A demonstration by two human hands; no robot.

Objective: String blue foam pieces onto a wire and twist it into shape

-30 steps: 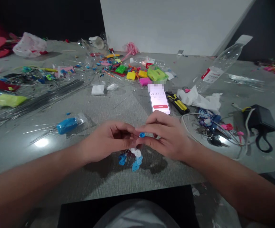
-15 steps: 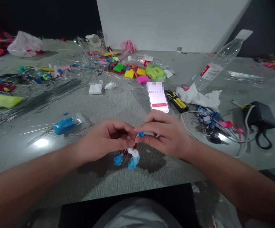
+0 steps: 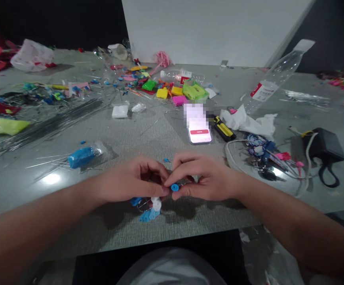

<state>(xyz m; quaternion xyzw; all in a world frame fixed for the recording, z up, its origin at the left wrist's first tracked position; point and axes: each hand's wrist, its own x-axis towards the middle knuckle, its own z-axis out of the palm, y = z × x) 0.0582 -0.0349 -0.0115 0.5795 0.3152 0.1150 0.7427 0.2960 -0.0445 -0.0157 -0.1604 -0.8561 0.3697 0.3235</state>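
Note:
Between my two hands, low over the front of the table, is a small blue clay flower (image 3: 174,187) with a coiled, rose-like face. My right hand (image 3: 209,176) pinches it between thumb and fingers. Just beside it, my left hand (image 3: 130,178) is closed, thumb against fingers. Below my left hand hang clay flowers on thin wire stems: a white flower (image 3: 156,204), a light blue flower (image 3: 149,215) and a darker blue one (image 3: 136,201). The stems seem to run up into my left fingers, which hide their ends. A small blue scrap (image 3: 166,160) lies just beyond the fingertips.
A lit phone (image 3: 200,134) and yellow-black pliers (image 3: 223,128) lie beyond my hands. To the left are blue clay (image 3: 82,157) in a wrapper and many wires (image 3: 56,118). A clear bottle (image 3: 275,75), a tissue (image 3: 250,120) and a black adapter (image 3: 324,146) are at right.
Both hands have come slightly nearer to me with the blue flower, whose coiled face now shows more. The hanging flowers have swung left and down. The blue scrap beyond the fingers is now visible.

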